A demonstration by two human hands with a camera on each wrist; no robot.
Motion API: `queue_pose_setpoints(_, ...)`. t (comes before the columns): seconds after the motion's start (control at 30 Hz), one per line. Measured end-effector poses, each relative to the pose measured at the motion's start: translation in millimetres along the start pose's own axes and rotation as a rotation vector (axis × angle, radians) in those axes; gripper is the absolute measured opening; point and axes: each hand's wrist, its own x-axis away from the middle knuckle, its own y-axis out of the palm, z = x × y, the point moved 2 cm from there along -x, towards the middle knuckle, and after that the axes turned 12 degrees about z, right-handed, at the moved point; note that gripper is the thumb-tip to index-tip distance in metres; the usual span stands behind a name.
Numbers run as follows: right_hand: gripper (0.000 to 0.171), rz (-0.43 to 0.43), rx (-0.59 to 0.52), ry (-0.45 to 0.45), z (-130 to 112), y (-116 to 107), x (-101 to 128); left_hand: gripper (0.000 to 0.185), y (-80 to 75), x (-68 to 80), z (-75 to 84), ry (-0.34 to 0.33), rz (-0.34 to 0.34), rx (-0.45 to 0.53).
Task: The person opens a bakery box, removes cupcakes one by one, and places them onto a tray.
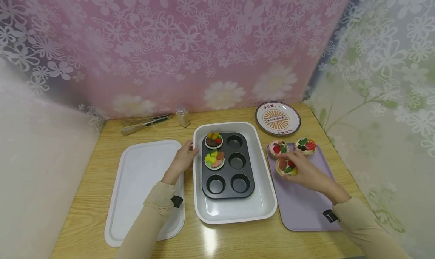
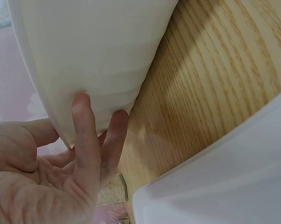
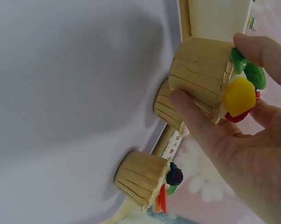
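Note:
My right hand (image 1: 310, 176) holds a fruit-topped cupcake (image 3: 201, 70) in a brown paper cup over the purple tray (image 1: 299, 210). Its thumb and fingers are around the cup's sides. Two more fruit cupcakes, one with a strawberry (image 1: 307, 146) and one pinkish cupcake (image 1: 276, 149), stand at that tray's far end. My left hand (image 1: 181, 159) grips the left wall of a deep white tray (image 1: 266, 198), fingers against the outside. Inside it lies a dark muffin pan (image 1: 222, 136). A chocolate-topped cupcake (image 1: 213, 141) and a yellow-topped cupcake (image 1: 215, 161) fill two cups of its left column.
A flat white tray (image 1: 146, 191) lies to the left on the wooden table (image 1: 88, 198). Tongs (image 1: 136, 128), a whisk and a small shaker jar (image 1: 183, 117) are at the back left. A round patterned plate (image 1: 293, 119) sits at the back right.

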Motion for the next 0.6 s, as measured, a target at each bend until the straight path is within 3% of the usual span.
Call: queue_pose_setpoints(0.6, 0.063, -0.024, -0.036, 0.019, 16.4, 16.8, 3.4, 0.054, 0.1, -0.3, 0.3, -0.02, -0.001, 0.008)
